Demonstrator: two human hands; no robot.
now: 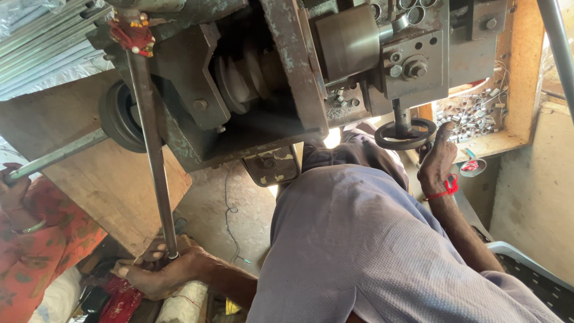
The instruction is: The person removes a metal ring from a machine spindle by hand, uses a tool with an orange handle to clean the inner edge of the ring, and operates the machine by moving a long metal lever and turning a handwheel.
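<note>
Under the machine: a heavy grey-green metal machine (269,78) fills the top of the view, and the person leans in beneath it, their pale lavender shirt (359,239) taking up the lower middle.
Left hand: the left hand (158,269) is low at the bottom left, fingers curled shut around the lower end of a long steel rod (152,149); the closed fist looks meant to steady the rod or work it as a lever.
Rod: it runs steeply up from that hand to the machine's upper left corner, where a knot of red cloth (131,33) is tied about it; gripping at the far end gives the longest reach from that joint.
Right hand: the right hand (437,164), a red thread at its wrist, is raised to the small black handwheel (406,133); one finger points up against the rim and the rest are loosely bent, so it touches rather than clamps, a pose suited to nudging the wheel round.
Handwheel: it hangs on a short spindle under a bolted block, within easy reach of the seated person.
Wooden tray: an open wooden box (520,72) at the right holds many small bright metal pieces (472,113), just beside the handwheel.
Another person: at the left edge, someone's hand (15,194) in a floral orange sleeve holds a second bar (57,157) leading towards a dark pulley (119,116).
</note>
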